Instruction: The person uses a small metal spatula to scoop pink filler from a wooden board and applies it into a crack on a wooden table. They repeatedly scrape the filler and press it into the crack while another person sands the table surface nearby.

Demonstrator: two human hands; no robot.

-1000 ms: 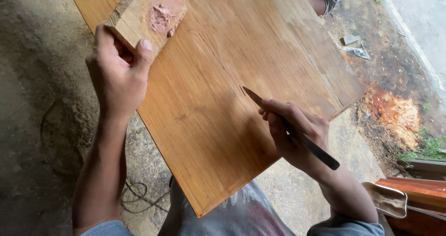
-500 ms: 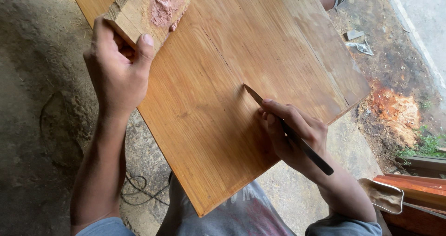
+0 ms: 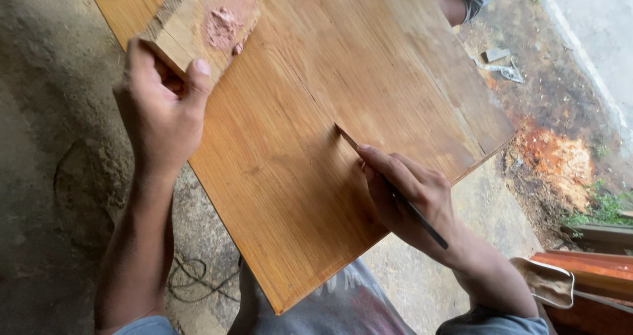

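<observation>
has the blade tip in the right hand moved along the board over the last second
Cannot tell. The blade tip sits at about the same spot on the wooden board, held by the right hand; small shifts in the picture match head-camera motion.

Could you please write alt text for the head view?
The right hand presses a thin blade tool against a large wooden board, while the left hand grips a small wood block smeared with pinkish filler.
</observation>
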